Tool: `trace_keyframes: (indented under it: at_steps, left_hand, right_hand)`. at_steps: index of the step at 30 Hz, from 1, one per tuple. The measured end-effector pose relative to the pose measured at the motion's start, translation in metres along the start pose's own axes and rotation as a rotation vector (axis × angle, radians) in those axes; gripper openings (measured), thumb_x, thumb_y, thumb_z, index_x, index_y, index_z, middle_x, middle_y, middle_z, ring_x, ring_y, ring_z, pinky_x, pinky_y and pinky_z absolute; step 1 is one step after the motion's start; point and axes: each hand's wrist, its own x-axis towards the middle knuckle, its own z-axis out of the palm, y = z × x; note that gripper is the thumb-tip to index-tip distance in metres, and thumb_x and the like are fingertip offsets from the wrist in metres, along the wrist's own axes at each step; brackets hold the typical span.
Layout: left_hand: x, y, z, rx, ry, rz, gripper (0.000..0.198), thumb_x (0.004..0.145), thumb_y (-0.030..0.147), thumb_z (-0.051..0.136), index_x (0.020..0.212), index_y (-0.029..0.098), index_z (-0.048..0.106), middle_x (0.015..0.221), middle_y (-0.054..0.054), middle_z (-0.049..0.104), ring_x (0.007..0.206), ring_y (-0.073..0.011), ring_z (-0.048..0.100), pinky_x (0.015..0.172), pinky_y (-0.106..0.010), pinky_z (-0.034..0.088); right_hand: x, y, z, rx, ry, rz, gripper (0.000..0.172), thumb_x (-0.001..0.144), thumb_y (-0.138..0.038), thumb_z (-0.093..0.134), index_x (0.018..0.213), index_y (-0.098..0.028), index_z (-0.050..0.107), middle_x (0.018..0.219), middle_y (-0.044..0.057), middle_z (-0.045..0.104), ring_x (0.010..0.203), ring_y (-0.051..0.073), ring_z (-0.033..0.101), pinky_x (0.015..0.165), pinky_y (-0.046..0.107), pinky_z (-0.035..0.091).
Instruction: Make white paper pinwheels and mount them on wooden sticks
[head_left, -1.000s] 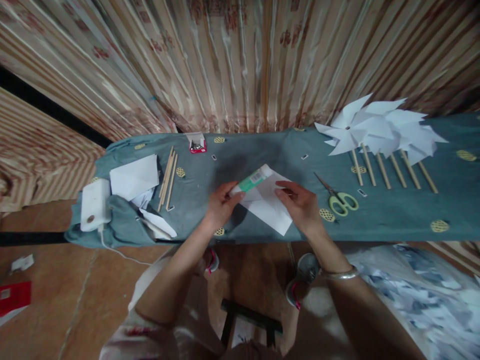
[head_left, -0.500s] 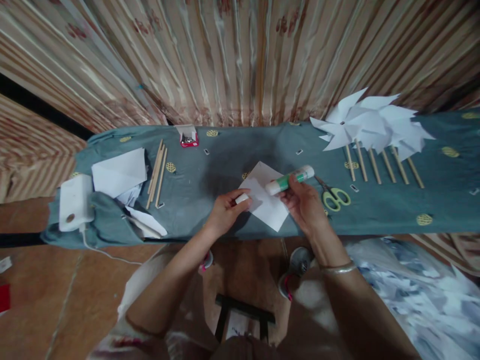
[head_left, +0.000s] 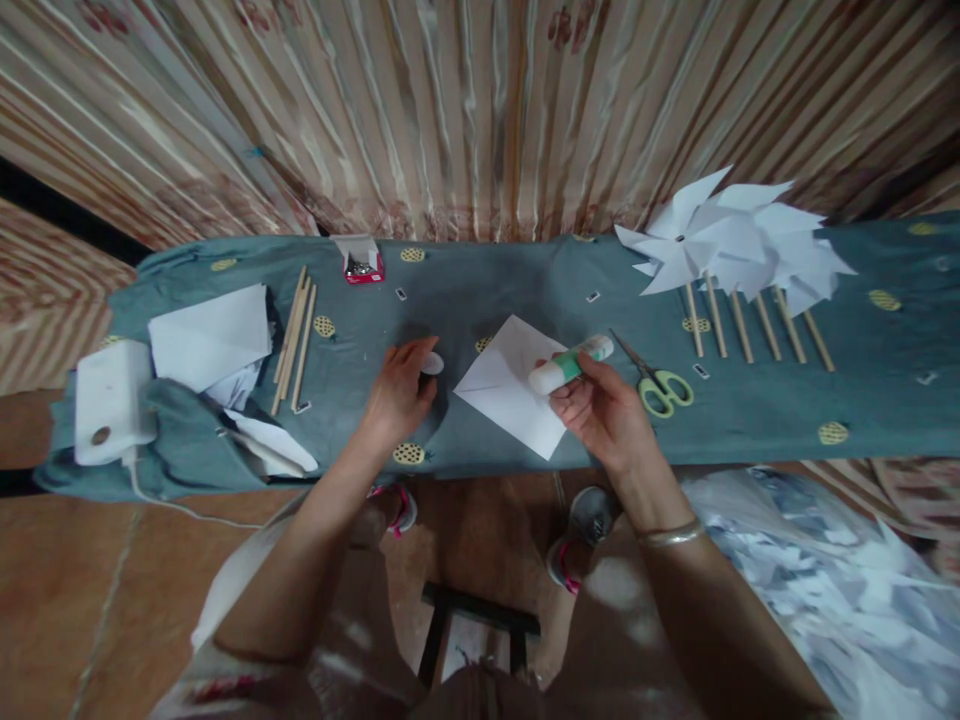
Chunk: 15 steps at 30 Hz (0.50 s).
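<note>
In my right hand (head_left: 609, 420) is a green and white glue stick (head_left: 573, 366), tilted, with its white end over a square of white paper (head_left: 504, 388). The paper lies cornerwise on the cloth and shows crease lines. To its left, my left hand (head_left: 397, 395) has its fingers closed around a small round white cap (head_left: 432, 363), low over the table; whether the cap touches the cloth I cannot tell. Scissors (head_left: 664, 393) with green handles lie just right of my right hand.
Paper pinwheels (head_left: 742, 245) on wooden sticks lie at the right. On the left are loose wooden sticks (head_left: 294, 340), stacked paper (head_left: 210, 335), a white corded box (head_left: 112, 402) and a red box of small metal pieces (head_left: 364, 266). A bag of paper scraps (head_left: 825, 590) stands below right.
My left hand has moved left with the cap, away from the paper and down near the cloth. My right hand still holds the glue stick over the paper. The view has shifted slightly.
</note>
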Motion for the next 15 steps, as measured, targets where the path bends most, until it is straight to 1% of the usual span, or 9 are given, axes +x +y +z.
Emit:
trace_keyframes:
  at_steps: [2, 4, 5, 7, 9, 10, 12, 13, 15]
  left_hand:
    - [0.000, -0.001, 0.001, -0.008, 0.008, -0.001, 0.057, 0.081, 0.017, 0.053, 0.137, 0.014, 0.045, 0.130, -0.013, 0.060, 0.119, -0.0275, 0.055, 0.103, -0.047, 0.046]
    - [0.001, 0.000, -0.001, 0.013, 0.035, 0.007, 0.059, 0.082, 0.019, 0.054, 0.139, 0.014, 0.042, 0.135, -0.014, 0.056, 0.122, -0.0288, 0.052, 0.104, -0.048, 0.044]
    - [0.001, 0.001, -0.002, 0.037, 0.064, 0.011, 0.059, 0.082, 0.020, 0.054, 0.140, 0.015, 0.042, 0.138, -0.015, 0.053, 0.125, -0.0299, 0.050, 0.105, -0.050, 0.043]
    - [0.001, 0.009, -0.003, 0.076, 0.138, 0.037, 0.057, 0.084, 0.022, 0.055, 0.140, 0.017, 0.042, 0.144, -0.015, 0.048, 0.127, -0.0311, 0.047, 0.106, -0.052, 0.040]
    - [-0.001, 0.025, -0.001, 0.067, 0.192, 0.108, 0.050, 0.088, 0.024, 0.053, 0.137, 0.019, 0.045, 0.144, -0.014, 0.048, 0.127, -0.0300, 0.046, 0.105, -0.050, 0.040]
    - [-0.003, 0.035, 0.001, 0.036, 0.183, 0.159, 0.044, 0.092, 0.024, 0.050, 0.135, 0.021, 0.048, 0.142, -0.013, 0.051, 0.126, -0.0282, 0.047, 0.105, -0.048, 0.040]
    - [-0.008, 0.056, 0.010, -0.029, 0.106, 0.294, 0.034, 0.096, 0.031, 0.046, 0.128, 0.022, 0.055, 0.137, -0.011, 0.056, 0.126, -0.0270, 0.048, 0.105, -0.048, 0.041]
    - [-0.011, 0.066, 0.016, -0.053, 0.033, 0.335, 0.034, 0.097, 0.033, 0.044, 0.127, 0.022, 0.056, 0.138, -0.012, 0.055, 0.129, -0.0272, 0.046, 0.106, -0.048, 0.041]
    - [-0.015, 0.080, 0.028, -0.066, -0.076, 0.351, 0.043, 0.096, 0.043, 0.046, 0.131, 0.021, 0.055, 0.145, -0.016, 0.047, 0.138, -0.0306, 0.037, 0.106, -0.051, 0.039]
  right_hand:
    - [-0.001, 0.001, 0.001, -0.056, -0.005, -0.023, 0.020, 0.071, -0.033, 0.075, 0.081, -0.018, 0.069, 0.081, 0.003, 0.076, 0.052, 0.007, 0.059, 0.050, 0.016, 0.053]
    - [-0.003, 0.001, 0.001, -0.139, 0.008, -0.080, 0.023, 0.069, -0.036, 0.076, 0.081, -0.018, 0.069, 0.078, 0.002, 0.075, 0.052, 0.007, 0.058, 0.050, 0.016, 0.052]
    - [-0.003, 0.001, 0.001, -0.193, 0.028, -0.132, 0.024, 0.068, -0.037, 0.077, 0.082, -0.019, 0.069, 0.077, 0.002, 0.074, 0.053, 0.007, 0.057, 0.050, 0.016, 0.051]
    - [-0.003, 0.000, 0.000, -0.334, 0.099, -0.286, 0.026, 0.067, -0.039, 0.079, 0.082, -0.020, 0.067, 0.077, 0.000, 0.073, 0.056, 0.008, 0.057, 0.052, 0.019, 0.050]
    - [-0.001, -0.002, -0.004, -0.525, 0.191, -0.452, 0.027, 0.067, -0.041, 0.078, 0.080, -0.021, 0.065, 0.075, 0.000, 0.071, 0.058, 0.011, 0.057, 0.053, 0.023, 0.048]
    - [0.000, -0.002, -0.006, -0.637, 0.231, -0.515, 0.028, 0.068, -0.043, 0.077, 0.079, -0.021, 0.064, 0.073, 0.000, 0.069, 0.058, 0.012, 0.057, 0.054, 0.025, 0.047]
    - [0.001, -0.002, -0.009, -0.870, 0.278, -0.575, 0.029, 0.072, -0.046, 0.073, 0.080, -0.021, 0.063, 0.071, 0.001, 0.067, 0.059, 0.015, 0.057, 0.056, 0.029, 0.047]
    - [0.002, -0.001, -0.010, -0.972, 0.285, -0.584, 0.029, 0.074, -0.047, 0.071, 0.082, -0.020, 0.063, 0.071, 0.002, 0.066, 0.061, 0.016, 0.058, 0.058, 0.031, 0.047]
    - [0.003, 0.001, -0.010, -1.119, 0.276, -0.605, 0.031, 0.078, -0.049, 0.068, 0.087, -0.020, 0.064, 0.074, 0.004, 0.068, 0.066, 0.019, 0.061, 0.063, 0.034, 0.049]
